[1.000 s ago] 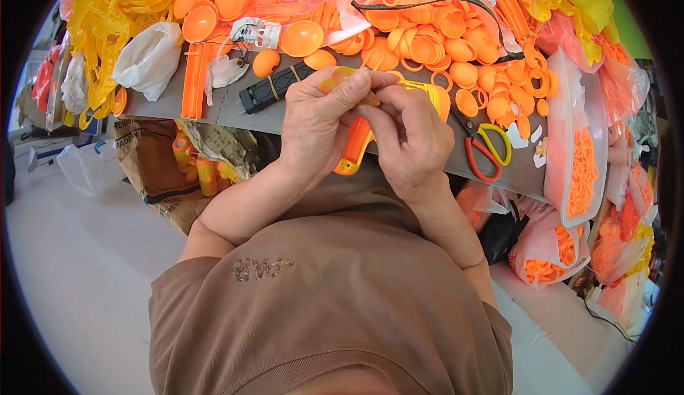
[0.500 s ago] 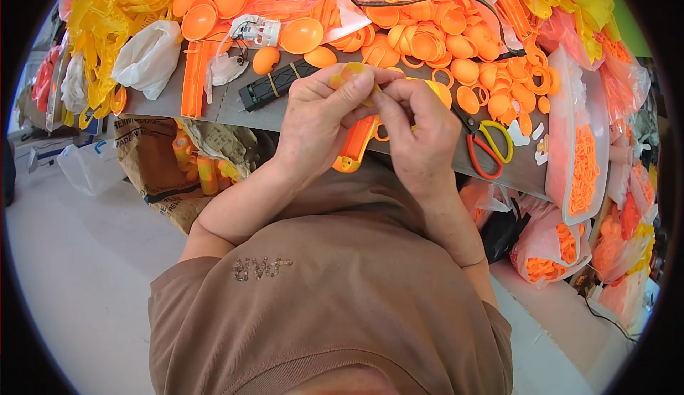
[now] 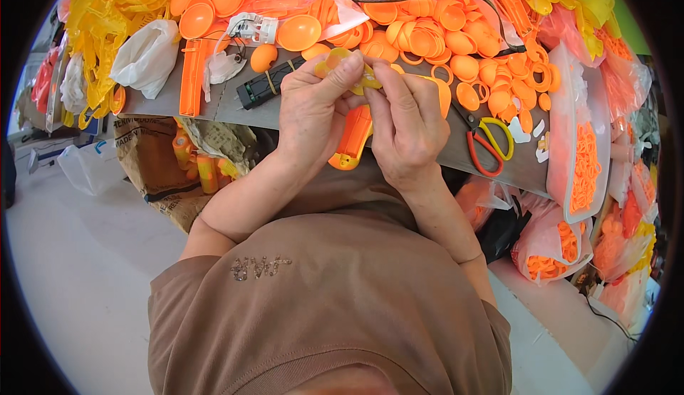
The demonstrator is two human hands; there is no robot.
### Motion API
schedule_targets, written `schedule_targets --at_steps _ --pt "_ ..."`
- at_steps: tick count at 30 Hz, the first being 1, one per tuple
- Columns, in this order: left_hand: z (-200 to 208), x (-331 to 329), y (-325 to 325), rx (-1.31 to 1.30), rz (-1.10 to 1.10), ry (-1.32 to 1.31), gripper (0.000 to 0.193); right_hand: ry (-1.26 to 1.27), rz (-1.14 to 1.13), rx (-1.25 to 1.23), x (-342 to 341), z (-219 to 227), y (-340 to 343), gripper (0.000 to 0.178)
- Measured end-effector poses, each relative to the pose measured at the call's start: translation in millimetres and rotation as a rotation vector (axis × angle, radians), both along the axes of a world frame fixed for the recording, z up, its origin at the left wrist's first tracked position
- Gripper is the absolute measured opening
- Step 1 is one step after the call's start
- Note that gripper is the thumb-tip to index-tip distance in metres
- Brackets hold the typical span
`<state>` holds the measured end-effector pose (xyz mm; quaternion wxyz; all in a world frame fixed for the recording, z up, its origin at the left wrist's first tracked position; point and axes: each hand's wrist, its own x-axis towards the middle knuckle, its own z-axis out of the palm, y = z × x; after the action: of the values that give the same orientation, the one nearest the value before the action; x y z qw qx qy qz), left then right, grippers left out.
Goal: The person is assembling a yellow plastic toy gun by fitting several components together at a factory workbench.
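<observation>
Between my two hands, over the table's front edge, is a small translucent yellow plastic piece (image 3: pixel 335 58). My left hand (image 3: pixel 311 106) pinches it between thumb and fingers. From the other side, my right hand (image 3: pixel 408 121) also grips it with closed fingertips, which hide part of its shape. Below the hands an orange and yellow long hollow plastic part (image 3: pixel 352 138) juts past the table edge, its far end covered by my fingers. Just right of my right hand lie scissors (image 3: pixel 486 146) with one red and one yellow-green handle.
Orange plastic cups (image 3: pixel 427 39) and rings pile up behind my hands. A black bar (image 3: pixel 258 91), an orange trough (image 3: pixel 192 78) and a white bag (image 3: pixel 147 56) lie to the left. Yellow parts (image 3: pixel 107 17) heap farther left. A clear bin (image 3: pixel 583 160) of orange rings stands right.
My right hand has shifted slightly left and its fingers have come up closer to my left hand. The yellow piece has turned a little between the fingers and shows more.
</observation>
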<state>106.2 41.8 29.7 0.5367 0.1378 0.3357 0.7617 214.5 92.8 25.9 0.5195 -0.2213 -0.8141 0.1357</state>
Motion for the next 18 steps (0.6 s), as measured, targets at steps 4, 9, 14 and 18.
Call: schedule_targets --at_steps 4,9,14,18 --pt "3.8 2.6 0.9 0.027 0.035 -0.036 0.016 0.012 -0.004 0.054 -2.2 -5.6 2.7 0.035" --pt "7.1 3.5 1.4 0.038 0.062 -0.056 0.017 0.048 0.063 0.077 -4.4 -7.2 6.2 0.034" --pt "4.0 2.4 0.1 0.051 0.072 -0.041 0.015 0.067 0.052 0.037 -8.7 -5.7 6.0 0.033" --pt "0.8 2.1 -0.3 0.095 0.091 -0.049 0.015 0.064 0.02 0.064 -9.9 -4.9 8.5 0.031"
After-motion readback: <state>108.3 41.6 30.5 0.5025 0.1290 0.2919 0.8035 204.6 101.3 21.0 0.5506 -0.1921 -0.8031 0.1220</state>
